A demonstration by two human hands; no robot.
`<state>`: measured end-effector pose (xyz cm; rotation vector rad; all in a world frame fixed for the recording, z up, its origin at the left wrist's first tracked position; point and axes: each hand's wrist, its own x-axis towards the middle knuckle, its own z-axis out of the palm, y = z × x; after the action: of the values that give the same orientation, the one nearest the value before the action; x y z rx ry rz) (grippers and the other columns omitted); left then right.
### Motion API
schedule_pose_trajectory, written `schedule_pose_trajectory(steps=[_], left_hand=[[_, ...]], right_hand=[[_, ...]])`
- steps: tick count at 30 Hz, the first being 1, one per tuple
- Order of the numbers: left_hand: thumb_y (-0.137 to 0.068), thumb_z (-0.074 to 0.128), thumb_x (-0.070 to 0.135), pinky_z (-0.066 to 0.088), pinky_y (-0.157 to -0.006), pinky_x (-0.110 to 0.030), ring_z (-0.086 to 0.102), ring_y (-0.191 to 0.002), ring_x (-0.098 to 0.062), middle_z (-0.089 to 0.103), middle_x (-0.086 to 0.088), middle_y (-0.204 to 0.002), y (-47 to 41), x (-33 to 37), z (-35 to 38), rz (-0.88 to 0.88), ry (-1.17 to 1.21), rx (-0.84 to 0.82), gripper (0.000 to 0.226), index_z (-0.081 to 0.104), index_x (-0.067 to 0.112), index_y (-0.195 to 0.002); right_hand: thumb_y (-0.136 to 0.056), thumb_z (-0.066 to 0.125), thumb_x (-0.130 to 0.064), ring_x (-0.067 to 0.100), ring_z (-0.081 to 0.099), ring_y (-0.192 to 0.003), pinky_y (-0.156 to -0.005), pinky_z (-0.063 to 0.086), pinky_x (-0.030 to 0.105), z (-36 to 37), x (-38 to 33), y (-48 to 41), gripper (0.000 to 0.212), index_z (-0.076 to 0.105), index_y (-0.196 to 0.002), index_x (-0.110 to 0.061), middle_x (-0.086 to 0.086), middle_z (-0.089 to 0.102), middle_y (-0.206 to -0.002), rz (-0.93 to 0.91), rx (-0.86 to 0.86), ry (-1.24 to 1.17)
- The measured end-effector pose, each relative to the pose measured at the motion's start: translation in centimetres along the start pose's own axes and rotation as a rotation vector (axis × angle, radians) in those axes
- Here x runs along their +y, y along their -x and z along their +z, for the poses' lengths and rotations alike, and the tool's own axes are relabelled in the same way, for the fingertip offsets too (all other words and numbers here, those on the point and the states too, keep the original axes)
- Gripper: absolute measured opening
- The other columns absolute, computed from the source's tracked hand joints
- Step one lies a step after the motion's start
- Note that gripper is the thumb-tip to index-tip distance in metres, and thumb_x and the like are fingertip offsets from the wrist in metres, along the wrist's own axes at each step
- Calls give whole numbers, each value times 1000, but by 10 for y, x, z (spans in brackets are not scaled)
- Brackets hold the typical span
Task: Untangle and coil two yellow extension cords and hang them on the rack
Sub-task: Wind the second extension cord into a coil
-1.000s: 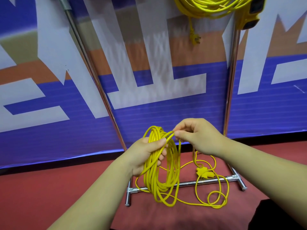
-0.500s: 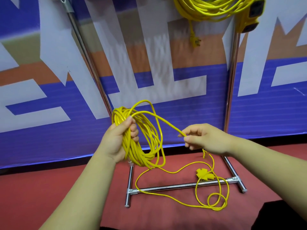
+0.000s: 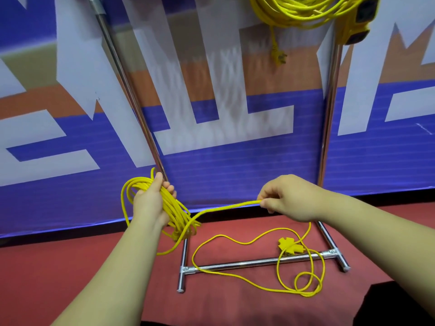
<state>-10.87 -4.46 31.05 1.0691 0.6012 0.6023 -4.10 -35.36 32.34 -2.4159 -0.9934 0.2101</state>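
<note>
Lowered left hand point(image 3: 150, 203) grips coil point(image 3: 174, 212); right hand point(image 3: 289, 198) pinches strand point(image 3: 226, 207).

Blue-and-white banner point(image 3: 235, 172) behind red floor point(image 3: 70, 267)

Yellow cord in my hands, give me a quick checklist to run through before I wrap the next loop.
1. Coil gripped in left hand: ok.
2. Right hand pinching the free strand: ok.
3. Strand between the hands free of kinks: ok.
4. Slack on the floor free of tangles: not ok, a small loop sits near the end and the cord crosses the rack's base bar.
5. Plug end free to drag: cannot tell.
6. First cord already hung up top: ok.
</note>
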Motion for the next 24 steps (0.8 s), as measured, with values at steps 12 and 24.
schedule_pose_trajectory(steps=[12,24], left_hand=[[-101,55,32,53,-76,-33,59,-63,-12,57,2,-68,6,13,6,-190,269,-196,24,61,16,-84],[-103,53,24,53,-66,-31,58,-60,-11,56,3,-69,1,11,9,-194,273,-54,24,58,14,-81]], right_hand=[[-97,54,-36,13,59,-90,-78,53,35,1,-22,8,21,71,-109,-31,-10,70,-99,-87,-110,328],[-92,51,-26,29,63,-80,-64,55,35,3,-26,8,17,68,-93,-23,1,67,-86,31,53,559]])
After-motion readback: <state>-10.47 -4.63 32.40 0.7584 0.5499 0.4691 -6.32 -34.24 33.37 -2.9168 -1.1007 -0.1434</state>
